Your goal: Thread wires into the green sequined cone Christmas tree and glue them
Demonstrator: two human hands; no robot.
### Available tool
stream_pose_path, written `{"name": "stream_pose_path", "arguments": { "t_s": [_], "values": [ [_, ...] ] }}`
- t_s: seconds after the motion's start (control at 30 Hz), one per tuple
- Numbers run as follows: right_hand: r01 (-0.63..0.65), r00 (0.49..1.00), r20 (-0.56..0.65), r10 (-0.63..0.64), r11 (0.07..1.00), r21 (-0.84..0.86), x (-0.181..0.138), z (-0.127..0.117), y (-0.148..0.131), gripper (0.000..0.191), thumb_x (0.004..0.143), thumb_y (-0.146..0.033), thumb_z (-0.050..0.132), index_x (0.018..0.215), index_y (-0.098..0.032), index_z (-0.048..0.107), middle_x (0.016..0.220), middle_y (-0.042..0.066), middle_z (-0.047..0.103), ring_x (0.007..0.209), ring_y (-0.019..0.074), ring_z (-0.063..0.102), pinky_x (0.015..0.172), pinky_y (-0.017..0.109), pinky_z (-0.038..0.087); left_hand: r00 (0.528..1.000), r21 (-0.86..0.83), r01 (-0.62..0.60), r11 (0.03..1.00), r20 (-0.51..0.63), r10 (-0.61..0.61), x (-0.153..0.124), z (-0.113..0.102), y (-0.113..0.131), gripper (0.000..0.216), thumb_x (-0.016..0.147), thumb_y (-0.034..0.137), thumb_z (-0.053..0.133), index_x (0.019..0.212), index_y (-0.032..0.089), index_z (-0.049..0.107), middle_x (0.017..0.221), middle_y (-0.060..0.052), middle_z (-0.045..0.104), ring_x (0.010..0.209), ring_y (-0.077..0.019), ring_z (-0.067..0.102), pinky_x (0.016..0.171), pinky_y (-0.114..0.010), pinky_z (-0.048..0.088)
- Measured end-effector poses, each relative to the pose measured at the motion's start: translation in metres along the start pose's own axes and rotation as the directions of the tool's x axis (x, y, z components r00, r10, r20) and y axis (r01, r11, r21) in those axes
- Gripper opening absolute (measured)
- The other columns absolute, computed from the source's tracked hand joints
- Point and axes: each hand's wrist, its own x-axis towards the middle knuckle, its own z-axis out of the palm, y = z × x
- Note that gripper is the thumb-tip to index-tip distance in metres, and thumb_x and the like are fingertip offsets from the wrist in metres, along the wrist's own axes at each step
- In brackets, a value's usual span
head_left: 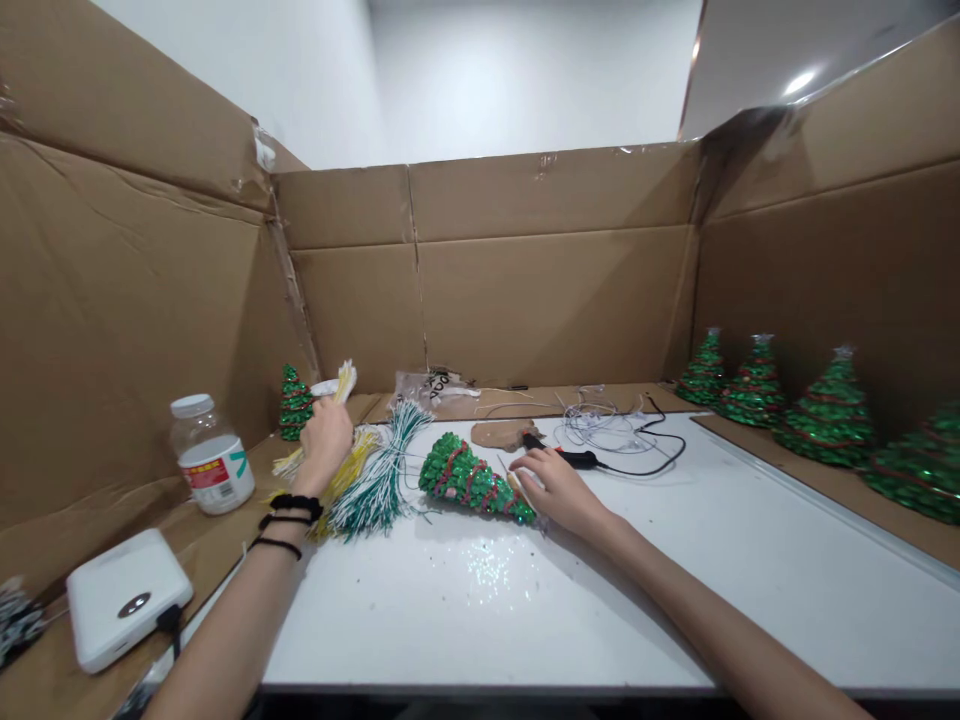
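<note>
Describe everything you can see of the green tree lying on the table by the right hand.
The tree is a cone covered in shiny green sequins, with a red beaded strand winding round it. It lies on its side on the white table, wide end left, narrow end toward the right hand, whose open fingers seem to touch that end. A green-and-white wire bundle lies just left of it; contact is unclear. The left hand, gripping yellow wires, is apart from it.

Even, bright overhead light; ceiling lamp glare top right point(799, 80) and a soft sheen on the white tabletop point(487, 590). Shadows weak, short under the forearms. Wide-angle lens bows the cardboard walls point(112, 330) at the edges; corners slightly soft, centre sharp.
</note>
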Motion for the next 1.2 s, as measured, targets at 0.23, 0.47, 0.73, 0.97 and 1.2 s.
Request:
{"name": "stream_pose_path", "arguments": {
  "t_s": [0.23,0.47,0.73,0.97,1.2],
  "values": [
    [0.226,0.940,-0.327,-0.094,0.890,0.396,0.038,-0.043,-0.067,0.023,0.090,-0.029,0.040,0.104,-0.020,0.057,0.094,0.006,0.063,0.085,0.0172,0.057,0.076,0.032,0.045,0.860,-0.970,-0.132,0.202,-0.010,0.510,-0.021,-0.085,0.101,0.031,0.082,0.048,0.049,0.085,0.018,0.048,0.058,0.006,0.042,0.046,-0.0072,0.040,0.045,-0.018,0.033],
    [0.592,0.649,-0.761,0.009,0.623,0.512,0.062,-0.138,-0.160,0.010,0.090,-0.034,0.042,0.094,-0.025,0.043,0.073,-0.004,0.052,0.053,0.0071,0.051,0.051,0.022,0.043,0.541,-0.887,0.264,-0.380,-0.190,0.819,-0.068,-0.140,0.176,0.024,0.079,0.037,0.058,0.091,0.019,0.048,0.069,0.002,0.048,0.056,-0.0111,0.053,0.054,-0.026,0.047],
    [0.619,0.573,-0.818,-0.050,0.680,0.392,0.040,-0.144,-0.160,0.012,0.085,-0.033,0.053,0.081,-0.022,0.052,0.073,-0.003,0.053,0.067,0.0089,0.052,0.062,0.023,0.044,0.646,-0.912,-0.031,-0.408,-0.330,0.689,-0.083,-0.131,0.173,0.021,0.086,0.042,0.052,0.091,0.021,0.048,0.059,0.008,0.035,0.043,-0.0037,0.032,0.039,-0.015,0.029],
    [0.674,0.577,-0.791,-0.205,0.666,0.320,0.032,-0.142,-0.169,0.009,0.085,-0.033,0.051,0.086,-0.024,0.053,0.078,-0.002,0.055,0.069,0.0098,0.052,0.064,0.025,0.045,0.713,-0.900,-0.335,-0.278,-0.435,0.550,-0.083,-0.138,0.149,0.018,0.087,0.039,0.052,0.091,0.022,0.051,0.061,0.006,0.039,0.048,-0.0065,0.036,0.043,-0.018,0.031],
    [0.651,0.584,-0.781,-0.221,0.702,0.288,0.026,-0.143,-0.170,0.010,0.080,-0.030,0.060,0.087,-0.024,0.056,0.084,-0.001,0.058,0.075,0.0115,0.055,0.069,0.027,0.046,0.739,-0.874,-0.435,-0.216,-0.484,0.469,-0.084,-0.138,0.152,0.019,0.083,0.039,0.056,0.092,0.022,0.054,0.064,0.004,0.045,0.053,-0.0087,0.039,0.045,-0.019,0.034]
  ]
}}
